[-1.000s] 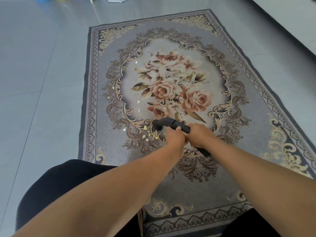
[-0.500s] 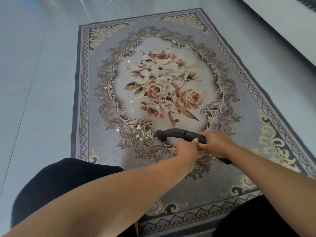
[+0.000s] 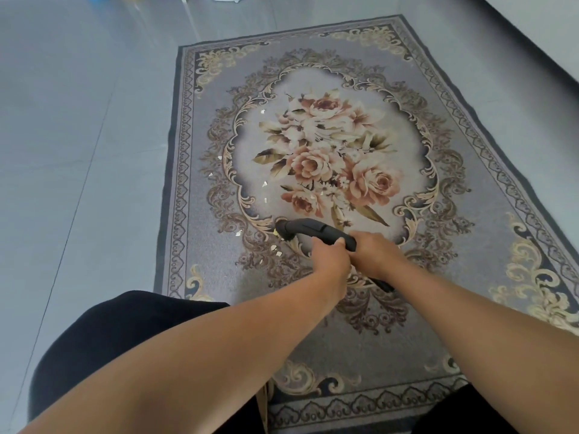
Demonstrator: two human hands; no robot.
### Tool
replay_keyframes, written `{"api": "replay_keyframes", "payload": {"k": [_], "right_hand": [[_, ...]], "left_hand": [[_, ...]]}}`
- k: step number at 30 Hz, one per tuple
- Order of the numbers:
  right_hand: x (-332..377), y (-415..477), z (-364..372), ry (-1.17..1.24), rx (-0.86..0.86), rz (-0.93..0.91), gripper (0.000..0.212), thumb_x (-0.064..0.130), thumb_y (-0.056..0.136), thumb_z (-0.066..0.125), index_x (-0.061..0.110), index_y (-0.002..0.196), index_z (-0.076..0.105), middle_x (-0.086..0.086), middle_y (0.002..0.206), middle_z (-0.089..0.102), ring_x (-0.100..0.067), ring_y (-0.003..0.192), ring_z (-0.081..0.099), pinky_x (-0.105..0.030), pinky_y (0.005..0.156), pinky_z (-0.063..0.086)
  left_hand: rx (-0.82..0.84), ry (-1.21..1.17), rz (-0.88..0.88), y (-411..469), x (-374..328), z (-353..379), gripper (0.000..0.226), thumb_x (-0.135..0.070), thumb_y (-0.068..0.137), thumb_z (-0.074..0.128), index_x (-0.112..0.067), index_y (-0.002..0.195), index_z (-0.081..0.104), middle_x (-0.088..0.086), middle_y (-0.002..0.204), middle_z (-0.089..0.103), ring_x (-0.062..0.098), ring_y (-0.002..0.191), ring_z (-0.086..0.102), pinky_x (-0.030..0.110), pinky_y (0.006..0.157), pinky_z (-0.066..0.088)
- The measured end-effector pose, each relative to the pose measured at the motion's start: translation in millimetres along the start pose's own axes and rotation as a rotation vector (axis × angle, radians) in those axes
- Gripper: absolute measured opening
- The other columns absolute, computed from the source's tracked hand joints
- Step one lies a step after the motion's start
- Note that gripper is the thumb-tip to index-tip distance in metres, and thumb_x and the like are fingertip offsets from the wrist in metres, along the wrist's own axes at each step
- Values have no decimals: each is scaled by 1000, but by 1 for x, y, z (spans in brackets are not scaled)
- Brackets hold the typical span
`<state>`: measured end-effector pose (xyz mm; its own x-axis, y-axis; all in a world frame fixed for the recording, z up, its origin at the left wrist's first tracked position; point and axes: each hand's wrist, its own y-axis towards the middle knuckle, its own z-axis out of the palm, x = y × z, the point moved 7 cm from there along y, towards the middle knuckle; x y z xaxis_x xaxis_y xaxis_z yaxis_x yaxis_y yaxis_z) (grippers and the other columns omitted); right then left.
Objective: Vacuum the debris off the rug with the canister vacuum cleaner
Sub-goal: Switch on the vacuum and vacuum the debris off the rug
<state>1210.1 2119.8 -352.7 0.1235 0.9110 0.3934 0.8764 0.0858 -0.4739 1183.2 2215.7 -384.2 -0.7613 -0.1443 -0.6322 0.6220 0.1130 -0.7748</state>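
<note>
A grey rug (image 3: 463, 245) with a floral middle and ornate border lies on the tiled floor. Small pale scraps of debris (image 3: 272, 248) are scattered on its left half, several close to the nozzle. A black vacuum hose handle (image 3: 310, 230) points left, its mouth down on the rug near the scraps. My left hand (image 3: 330, 261) grips the handle from below, and my right hand (image 3: 374, 256) grips it just behind. The hose (image 3: 383, 285) trails out behind my right hand. The canister is out of view.
Grey floor tiles (image 3: 78, 151) surround the rug on the left and far side. A pale wall or furniture edge (image 3: 532, 32) runs along the upper right. My dark-clothed knees (image 3: 125, 339) fill the bottom left and bottom right.
The nozzle has moved a little over the debris near the lower left of the medallion, and fewer scraps lie by it. Both hands keep their grip on the handle.
</note>
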Motion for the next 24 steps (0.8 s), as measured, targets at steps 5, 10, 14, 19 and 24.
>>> {"api": "replay_keyframes", "payload": {"k": [5,10,14,19,24], "right_hand": [[24,12,-1,-9,23,18,15,32,93,52,18,96,57,-4,87,62,-22,70,55,-28,52,35],[38,23,3,-16,35,7,13,27,91,54,17,98,58,-7,93,66,-25,76,58,-31,63,44],[35,23,2,-25,53,7,18,29,91,56,18,104,61,-6,92,66,-23,73,58,-29,58,40],[15,7,-6,-79,66,8,19,35,92,54,22,103,61,-3,87,63,-23,75,60,-28,55,40],[-10,-9,-8,-96,60,-17,14,37,90,54,23,92,58,0,80,59,-22,74,58,-30,56,38]], "left_hand": [[-64,-74,16,8,-14,-16,55,-18,101,44,-20,151,23,11,137,52,29,113,58,46,97,50],[-129,-43,38,15,-22,-26,52,-21,101,42,-15,151,25,15,141,48,36,117,55,45,99,48],[-134,-83,2,13,-18,-23,58,-21,101,43,-21,154,18,10,146,44,33,121,54,48,100,47],[-47,-68,-30,4,-1,-2,56,-21,100,46,-18,152,23,11,142,49,31,118,57,46,97,51],[33,-7,-76,-5,16,14,58,-20,100,50,-15,152,24,11,139,51,29,113,59,43,93,54]]}}
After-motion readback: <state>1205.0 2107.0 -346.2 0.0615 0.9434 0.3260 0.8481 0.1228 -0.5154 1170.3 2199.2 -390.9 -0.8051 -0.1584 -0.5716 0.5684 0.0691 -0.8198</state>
